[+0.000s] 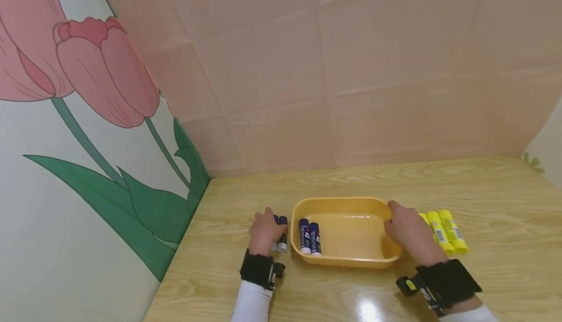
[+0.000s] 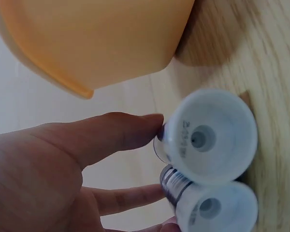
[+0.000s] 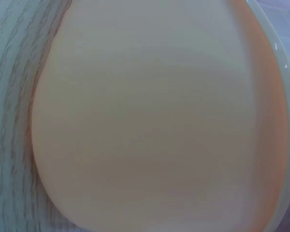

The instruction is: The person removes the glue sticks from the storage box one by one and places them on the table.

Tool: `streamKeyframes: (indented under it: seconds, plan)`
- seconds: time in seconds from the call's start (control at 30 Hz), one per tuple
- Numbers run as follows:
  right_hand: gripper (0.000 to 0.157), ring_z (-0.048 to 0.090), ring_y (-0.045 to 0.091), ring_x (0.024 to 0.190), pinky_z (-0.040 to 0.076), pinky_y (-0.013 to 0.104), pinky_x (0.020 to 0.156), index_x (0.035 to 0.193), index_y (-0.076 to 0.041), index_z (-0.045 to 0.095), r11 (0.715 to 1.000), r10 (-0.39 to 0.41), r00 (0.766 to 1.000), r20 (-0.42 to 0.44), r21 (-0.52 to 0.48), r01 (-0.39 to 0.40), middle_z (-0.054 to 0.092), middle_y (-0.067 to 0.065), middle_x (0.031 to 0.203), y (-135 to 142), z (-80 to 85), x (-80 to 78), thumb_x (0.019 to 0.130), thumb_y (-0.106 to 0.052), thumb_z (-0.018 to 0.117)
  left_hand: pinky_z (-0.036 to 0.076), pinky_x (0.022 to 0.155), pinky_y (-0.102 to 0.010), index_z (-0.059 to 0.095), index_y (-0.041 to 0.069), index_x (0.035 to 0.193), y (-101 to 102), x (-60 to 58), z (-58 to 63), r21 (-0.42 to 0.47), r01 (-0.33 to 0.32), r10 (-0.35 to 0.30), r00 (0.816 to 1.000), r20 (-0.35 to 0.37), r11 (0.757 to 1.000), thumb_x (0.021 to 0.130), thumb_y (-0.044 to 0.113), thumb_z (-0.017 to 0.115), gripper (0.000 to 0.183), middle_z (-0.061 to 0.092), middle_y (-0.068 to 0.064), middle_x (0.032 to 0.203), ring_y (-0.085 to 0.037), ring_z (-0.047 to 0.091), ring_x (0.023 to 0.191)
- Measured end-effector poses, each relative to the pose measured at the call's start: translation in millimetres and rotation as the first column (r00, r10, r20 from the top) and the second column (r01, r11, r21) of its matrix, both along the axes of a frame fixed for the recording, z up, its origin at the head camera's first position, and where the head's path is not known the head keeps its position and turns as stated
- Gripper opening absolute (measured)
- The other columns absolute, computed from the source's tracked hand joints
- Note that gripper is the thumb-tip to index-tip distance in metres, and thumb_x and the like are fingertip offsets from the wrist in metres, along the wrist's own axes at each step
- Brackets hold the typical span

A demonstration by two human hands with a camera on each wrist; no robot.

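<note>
Two dark-blue glue sticks (image 1: 282,236) with white bottoms lie side by side on the table, just left of a yellow-orange plastic tray (image 1: 351,262). My left hand (image 1: 262,230) pinches this pair, with the thumb on the tray side and the fingers on the far side; their white ends (image 2: 215,137) face the left wrist camera. Inside the tray, at its left end, are two more blue glue sticks (image 1: 310,237). My right hand (image 1: 408,227) grips the tray's right rim. In the right wrist view, the tray wall (image 3: 150,121) fills most of the picture and the fingers are hidden.
Several yellow glue sticks (image 1: 447,231) lie in a row right of the tray, partly behind my right hand. The wood-grain table (image 1: 342,297) meets a pinkish cloth-like backdrop (image 1: 351,92) behind. A tulip-printed panel (image 1: 110,190) stands along the left edge.
</note>
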State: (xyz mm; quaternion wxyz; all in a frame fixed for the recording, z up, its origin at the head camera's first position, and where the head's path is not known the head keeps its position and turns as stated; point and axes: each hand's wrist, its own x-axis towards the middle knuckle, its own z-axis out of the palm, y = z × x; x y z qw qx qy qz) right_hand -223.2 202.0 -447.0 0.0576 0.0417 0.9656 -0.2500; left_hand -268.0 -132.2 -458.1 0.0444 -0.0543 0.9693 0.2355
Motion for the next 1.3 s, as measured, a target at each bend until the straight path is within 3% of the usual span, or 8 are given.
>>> streamKeyframes:
  seconds: [0.47,1.3]
  plan:
    - [0.055,0.056,0.027,0.073,0.046,0.033,0.059,0.14,0.016,0.034,1.0,-0.002,1.0,0.01,0.003,0.002,0.057,0.035,0.111,-0.4,-1.4,1.1,0.094,-0.008,0.052,0.052,0.087,-0.055,0.053,-0.003,0.129,-3.6,0.9,2.4,0.002,0.012,-0.012,1.0,0.014,1.0,0.089,0.029,0.073,0.055,0.062,-0.027,0.112,-0.038,0.062,0.098]
    - [0.055,0.055,0.026,0.069,0.045,0.031,0.057,0.141,0.016,0.033,1.0,-0.001,1.0,0.003,0.0,0.001,0.057,0.034,0.107,-0.9,-0.2,2.2,0.094,-0.007,0.053,0.051,0.089,-0.056,0.052,-0.004,0.132,-5.2,1.3,3.3,0.007,-0.001,0.001,1.0,0.014,1.0,0.091,0.029,0.071,0.056,0.061,-0.026,0.114,-0.037,0.061,0.102]
